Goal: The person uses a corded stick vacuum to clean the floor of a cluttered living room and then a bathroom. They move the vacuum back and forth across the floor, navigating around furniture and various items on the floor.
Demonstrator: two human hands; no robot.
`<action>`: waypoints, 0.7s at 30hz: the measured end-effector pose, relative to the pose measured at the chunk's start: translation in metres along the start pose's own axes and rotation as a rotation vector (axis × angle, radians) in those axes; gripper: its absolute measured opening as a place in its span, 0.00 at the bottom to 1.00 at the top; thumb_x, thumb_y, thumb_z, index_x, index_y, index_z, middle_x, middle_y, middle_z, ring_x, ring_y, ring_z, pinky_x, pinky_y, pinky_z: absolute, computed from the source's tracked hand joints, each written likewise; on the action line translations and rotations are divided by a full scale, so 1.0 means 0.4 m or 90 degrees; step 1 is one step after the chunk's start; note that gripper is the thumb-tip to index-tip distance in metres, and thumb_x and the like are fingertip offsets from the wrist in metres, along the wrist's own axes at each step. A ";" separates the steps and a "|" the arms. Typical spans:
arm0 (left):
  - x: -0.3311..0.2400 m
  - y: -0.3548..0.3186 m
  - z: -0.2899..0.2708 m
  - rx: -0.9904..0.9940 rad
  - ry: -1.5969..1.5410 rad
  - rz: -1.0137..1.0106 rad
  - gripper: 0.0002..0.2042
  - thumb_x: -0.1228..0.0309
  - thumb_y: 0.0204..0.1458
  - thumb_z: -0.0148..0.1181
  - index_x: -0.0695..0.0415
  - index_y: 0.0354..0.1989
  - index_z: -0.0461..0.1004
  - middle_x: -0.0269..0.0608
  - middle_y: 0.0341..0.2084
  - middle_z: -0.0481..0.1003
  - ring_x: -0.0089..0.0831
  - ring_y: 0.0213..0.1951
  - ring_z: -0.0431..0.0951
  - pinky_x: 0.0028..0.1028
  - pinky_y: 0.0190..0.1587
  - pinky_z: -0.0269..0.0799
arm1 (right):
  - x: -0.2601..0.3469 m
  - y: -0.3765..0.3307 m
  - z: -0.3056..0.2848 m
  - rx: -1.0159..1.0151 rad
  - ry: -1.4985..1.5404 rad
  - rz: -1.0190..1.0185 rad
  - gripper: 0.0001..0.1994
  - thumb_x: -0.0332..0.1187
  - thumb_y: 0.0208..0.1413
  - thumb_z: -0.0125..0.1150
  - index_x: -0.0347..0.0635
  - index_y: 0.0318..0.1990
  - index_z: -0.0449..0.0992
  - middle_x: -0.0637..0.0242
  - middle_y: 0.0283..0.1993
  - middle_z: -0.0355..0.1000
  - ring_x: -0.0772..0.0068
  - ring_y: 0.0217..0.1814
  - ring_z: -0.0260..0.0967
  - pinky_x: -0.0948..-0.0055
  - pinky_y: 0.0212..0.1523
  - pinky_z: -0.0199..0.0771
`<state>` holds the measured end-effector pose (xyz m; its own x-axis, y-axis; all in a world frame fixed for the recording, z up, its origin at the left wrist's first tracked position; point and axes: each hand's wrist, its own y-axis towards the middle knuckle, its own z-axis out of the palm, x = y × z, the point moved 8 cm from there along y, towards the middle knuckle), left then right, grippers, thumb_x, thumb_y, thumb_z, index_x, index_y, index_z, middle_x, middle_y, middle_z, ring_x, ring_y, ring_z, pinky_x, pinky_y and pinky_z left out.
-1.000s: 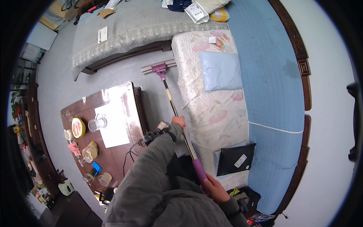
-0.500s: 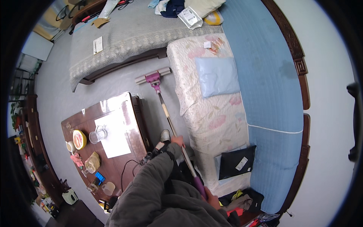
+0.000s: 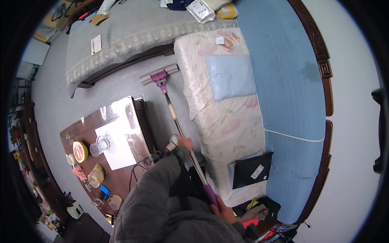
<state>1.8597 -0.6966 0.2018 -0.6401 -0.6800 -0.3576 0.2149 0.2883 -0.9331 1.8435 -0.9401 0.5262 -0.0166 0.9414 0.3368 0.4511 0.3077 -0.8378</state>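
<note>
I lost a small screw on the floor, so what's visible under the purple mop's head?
Grey floor shows around the mop head. The strip directly beneath it is covered, so whatever lies there can't be seen.

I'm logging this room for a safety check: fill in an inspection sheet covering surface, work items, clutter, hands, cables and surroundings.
Surface: grey floor; wetness cannot be told.
Work items: mop with purple head.
Clutter: glass mug, cut fruit and pink cloth on the wooden table.
Hands: left hand around the pole, right hand on the purple grip.
Cables: black cable loops beside the left sleeve.
Surroundings: grey-covered bed ahead; floral seat on the right.
</note>
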 end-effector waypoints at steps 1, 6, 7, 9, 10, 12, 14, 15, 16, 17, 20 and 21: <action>0.044 -0.053 0.029 0.014 0.006 0.012 0.18 0.71 0.55 0.49 0.68 0.48 0.54 0.58 0.21 0.72 0.45 0.16 0.77 0.43 0.14 0.74 | -0.036 -0.044 -0.009 0.022 0.009 0.014 0.32 0.51 0.60 0.54 0.59 0.69 0.53 0.38 0.36 0.74 0.34 0.37 0.73 0.49 0.37 0.73; 0.184 -0.181 0.106 0.044 -0.064 -0.047 0.17 0.73 0.54 0.50 0.66 0.47 0.51 0.56 0.27 0.69 0.42 0.14 0.75 0.40 0.12 0.73 | -0.126 -0.176 -0.015 0.079 0.037 0.121 0.31 0.48 0.60 0.56 0.52 0.68 0.57 0.39 0.43 0.74 0.37 0.42 0.74 0.53 0.41 0.73; 0.174 -0.171 0.099 0.040 -0.065 -0.024 0.17 0.73 0.54 0.51 0.66 0.47 0.52 0.56 0.27 0.70 0.42 0.14 0.75 0.40 0.12 0.73 | -0.099 -0.165 -0.019 0.050 0.035 0.072 0.31 0.48 0.60 0.56 0.50 0.68 0.57 0.39 0.44 0.73 0.37 0.43 0.74 0.53 0.41 0.73; 0.122 -0.099 0.074 0.052 -0.071 -0.040 0.17 0.73 0.54 0.52 0.65 0.46 0.54 0.55 0.23 0.70 0.43 0.15 0.76 0.41 0.12 0.72 | -0.051 -0.110 -0.027 0.017 0.022 0.041 0.31 0.47 0.60 0.57 0.46 0.67 0.59 0.38 0.46 0.73 0.38 0.45 0.73 0.54 0.43 0.73; 0.092 -0.067 0.059 0.055 -0.072 -0.038 0.17 0.73 0.54 0.52 0.65 0.46 0.54 0.55 0.20 0.70 0.44 0.14 0.75 0.42 0.12 0.71 | -0.032 -0.085 -0.026 0.023 -0.019 0.062 0.30 0.46 0.60 0.57 0.43 0.66 0.59 0.38 0.47 0.72 0.38 0.46 0.73 0.54 0.44 0.73; 0.012 0.007 0.032 0.104 -0.034 -0.023 0.16 0.73 0.53 0.52 0.67 0.44 0.56 0.56 0.18 0.70 0.46 0.11 0.73 0.44 0.11 0.69 | 0.063 -0.001 -0.017 -0.032 0.031 -0.057 0.30 0.46 0.61 0.54 0.47 0.68 0.56 0.39 0.41 0.74 0.36 0.41 0.73 0.53 0.43 0.73; -0.076 0.071 -0.040 -0.011 -0.032 0.024 0.16 0.72 0.52 0.53 0.71 0.43 0.58 0.56 0.20 0.72 0.46 0.12 0.73 0.44 0.12 0.69 | 0.112 0.069 0.015 -0.014 0.025 -0.068 0.31 0.48 0.62 0.53 0.51 0.69 0.54 0.38 0.37 0.74 0.36 0.39 0.73 0.51 0.40 0.72; -0.109 0.086 -0.067 -0.060 -0.031 0.074 0.14 0.71 0.52 0.53 0.71 0.38 0.61 0.55 0.19 0.72 0.44 0.13 0.75 0.43 0.11 0.68 | 0.120 0.088 0.030 -0.010 0.038 -0.062 0.31 0.48 0.62 0.53 0.52 0.69 0.54 0.38 0.37 0.74 0.35 0.39 0.73 0.50 0.40 0.72; -0.135 0.093 -0.088 -0.111 -0.037 0.143 0.13 0.69 0.53 0.54 0.70 0.34 0.63 0.53 0.18 0.71 0.43 0.15 0.76 0.42 0.10 0.67 | 0.120 0.103 0.043 -0.006 0.049 -0.057 0.31 0.48 0.62 0.53 0.53 0.69 0.53 0.38 0.37 0.74 0.35 0.39 0.73 0.49 0.40 0.72; -0.120 0.099 -0.086 -0.118 -0.004 0.120 0.13 0.70 0.52 0.54 0.69 0.36 0.62 0.54 0.19 0.72 0.43 0.16 0.77 0.42 0.11 0.69 | 0.116 0.105 0.049 -0.009 0.071 -0.079 0.31 0.48 0.62 0.52 0.54 0.70 0.53 0.38 0.36 0.74 0.34 0.39 0.73 0.49 0.39 0.72; -0.036 0.047 -0.037 -0.180 0.044 0.204 0.16 0.71 0.51 0.55 0.66 0.45 0.60 0.55 0.23 0.73 0.41 0.19 0.78 0.39 0.22 0.75 | 0.024 0.047 0.039 -0.014 0.010 -0.055 0.31 0.48 0.61 0.53 0.55 0.69 0.53 0.38 0.37 0.74 0.35 0.40 0.73 0.48 0.40 0.72; 0.009 0.021 -0.009 -0.173 0.081 0.228 0.19 0.71 0.51 0.55 0.65 0.47 0.58 0.54 0.25 0.73 0.42 0.19 0.77 0.38 0.24 0.75 | -0.010 0.022 0.030 -0.014 0.011 -0.064 0.31 0.48 0.61 0.53 0.55 0.69 0.54 0.38 0.38 0.74 0.35 0.40 0.73 0.49 0.40 0.72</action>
<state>1.8567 -0.6943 0.1928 -0.6500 -0.4215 -0.6324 0.2489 0.6681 -0.7012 1.8370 -0.9393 0.5124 -0.0469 0.9033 0.4265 0.4673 0.3972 -0.7898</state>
